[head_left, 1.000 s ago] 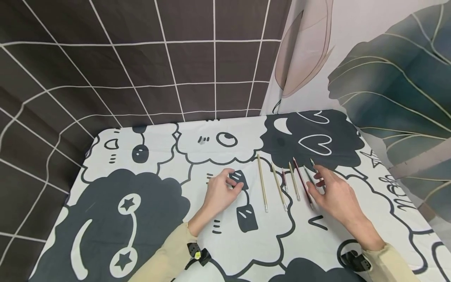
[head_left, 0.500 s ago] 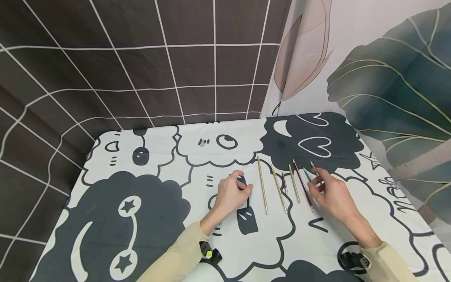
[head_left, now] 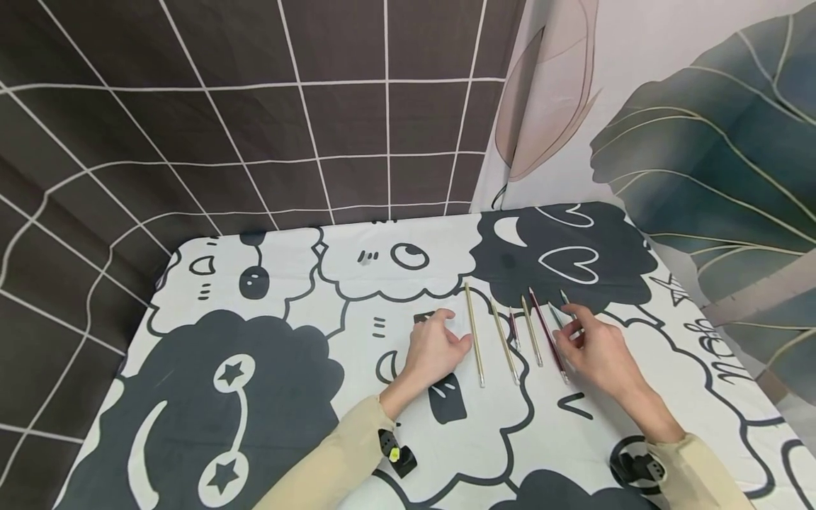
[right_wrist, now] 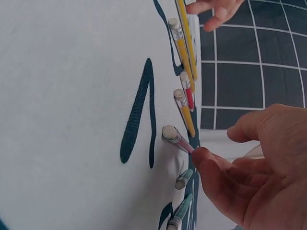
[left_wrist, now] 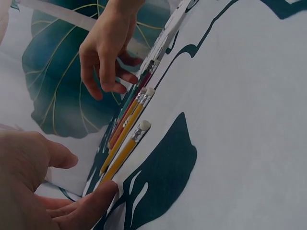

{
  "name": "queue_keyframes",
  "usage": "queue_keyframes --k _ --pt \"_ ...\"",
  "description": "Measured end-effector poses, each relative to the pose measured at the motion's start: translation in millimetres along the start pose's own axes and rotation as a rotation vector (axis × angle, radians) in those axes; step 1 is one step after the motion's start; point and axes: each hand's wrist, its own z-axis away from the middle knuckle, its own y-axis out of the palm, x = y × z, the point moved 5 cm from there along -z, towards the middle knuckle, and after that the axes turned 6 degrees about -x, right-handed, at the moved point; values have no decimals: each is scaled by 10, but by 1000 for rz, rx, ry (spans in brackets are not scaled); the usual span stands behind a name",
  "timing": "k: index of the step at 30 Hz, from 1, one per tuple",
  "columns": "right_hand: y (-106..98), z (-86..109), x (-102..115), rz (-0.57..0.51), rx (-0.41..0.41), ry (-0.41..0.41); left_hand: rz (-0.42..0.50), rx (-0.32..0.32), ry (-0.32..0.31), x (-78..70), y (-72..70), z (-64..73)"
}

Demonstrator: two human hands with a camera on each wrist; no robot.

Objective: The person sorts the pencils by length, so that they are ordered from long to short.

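Observation:
Several pencils lie in a rough row on the patterned cloth, eraser ends toward me. Leftmost in the head view is a long yellow pencil [head_left: 474, 336], then another yellow pencil [head_left: 505, 343], a short red pencil [head_left: 513, 329], a shorter yellow pencil [head_left: 532, 333] and a long red pencil [head_left: 548, 336]. Two green pencils [right_wrist: 184, 179] are partly hidden by my right hand [head_left: 599, 354] in the head view. That hand hovers over them, thumb and fingers apart, a fingertip close to the long red pencil. My left hand [head_left: 436, 348] is just left of the leftmost pencil, thumb and fingers parted, holding nothing.
A white cloth [head_left: 306, 460] with dark cartoon shapes covers the table. Behind it hangs a dark curtain [head_left: 344, 117] with a white grid. At the right is a pale curtain [head_left: 637, 42] with large leaf prints. Each wrist wears a small black camera [head_left: 398, 453].
My left hand has moved right across the cloth, closer to the leftmost yellow pencil. The right hand stays almost in place over the green pencils. The pencils look unmoved on the cloth.

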Motion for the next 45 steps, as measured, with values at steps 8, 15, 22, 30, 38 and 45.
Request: queue_keyframes --k 8,15,22,30,38,45 --pt "36 -10 -9 -6 31 25 -28 -4 4 -38 83 -45" --pt "51 -9 -20 6 36 35 -80 -25 5 -64 136 -78" --pt "82 -24 -30 7 54 57 -76 -8 15 -86 208 -125" --pt "133 -69 -27 -4 78 85 -118 -25 44 -110 238 -130" --pt "169 -104 -41 5 127 146 -145 -10 34 -113 295 -147" --pt "197 -111 -68 21 160 195 -192 -10 4 -124 349 -139"
